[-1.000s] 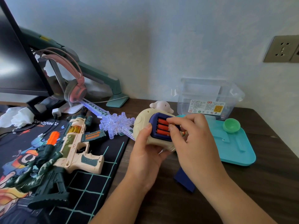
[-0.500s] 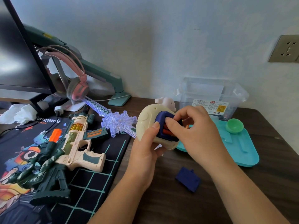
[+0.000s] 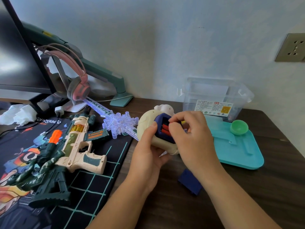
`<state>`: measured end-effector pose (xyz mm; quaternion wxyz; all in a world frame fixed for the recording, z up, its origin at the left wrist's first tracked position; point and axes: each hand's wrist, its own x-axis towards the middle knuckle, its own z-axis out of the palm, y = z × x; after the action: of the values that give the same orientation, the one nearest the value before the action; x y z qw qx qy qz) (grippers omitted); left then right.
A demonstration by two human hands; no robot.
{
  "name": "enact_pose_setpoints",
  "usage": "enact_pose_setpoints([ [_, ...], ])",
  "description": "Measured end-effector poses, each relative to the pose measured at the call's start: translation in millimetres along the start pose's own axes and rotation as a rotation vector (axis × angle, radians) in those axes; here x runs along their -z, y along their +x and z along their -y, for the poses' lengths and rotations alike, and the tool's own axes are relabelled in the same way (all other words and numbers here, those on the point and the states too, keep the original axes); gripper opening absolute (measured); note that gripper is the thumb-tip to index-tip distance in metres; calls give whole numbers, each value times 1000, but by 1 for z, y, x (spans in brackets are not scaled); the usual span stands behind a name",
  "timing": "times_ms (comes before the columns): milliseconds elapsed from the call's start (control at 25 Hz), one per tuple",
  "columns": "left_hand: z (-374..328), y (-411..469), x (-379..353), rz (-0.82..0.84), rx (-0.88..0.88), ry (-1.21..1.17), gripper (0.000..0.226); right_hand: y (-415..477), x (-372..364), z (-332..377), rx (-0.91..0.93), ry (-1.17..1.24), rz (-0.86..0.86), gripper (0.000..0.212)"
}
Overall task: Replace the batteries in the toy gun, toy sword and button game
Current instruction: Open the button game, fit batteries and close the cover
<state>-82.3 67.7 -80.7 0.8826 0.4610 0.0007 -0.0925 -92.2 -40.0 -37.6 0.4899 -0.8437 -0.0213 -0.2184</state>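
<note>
On my dark wooden desk (image 3: 247,204), a printed black mat (image 3: 92,187) carries the cream-and-green toy gun (image 3: 74,146). The clear snowflake-hilted toy sword (image 3: 120,124) lies behind it. My left hand (image 3: 148,156) grips the cream button game (image 3: 146,123) above the desk. A navy cover (image 3: 189,181) lies partly behind my right wrist. My right hand (image 3: 193,138) fingers pinch the topmost of the orange-red batteries (image 3: 165,129), hiding the compartment's right end.

Pink headphones (image 3: 79,87) are hung beside the monitor (image 3: 16,63). A green cup (image 3: 239,127) is set on a teal tray (image 3: 239,151).
</note>
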Motion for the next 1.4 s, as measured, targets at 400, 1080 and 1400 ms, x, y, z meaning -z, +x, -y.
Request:
enact_pose_setpoints([
  [400,-9,2,1,87,130,-239,54,17,15,-2,-71,378,-91,10],
  [1080,-10,2,8,185,-32,-151,43,-2,24,24,169,-276,158,27],
  [1400,-8,2,7,149,-46,-108,51,1,22,23,82,-259,203,10],
])
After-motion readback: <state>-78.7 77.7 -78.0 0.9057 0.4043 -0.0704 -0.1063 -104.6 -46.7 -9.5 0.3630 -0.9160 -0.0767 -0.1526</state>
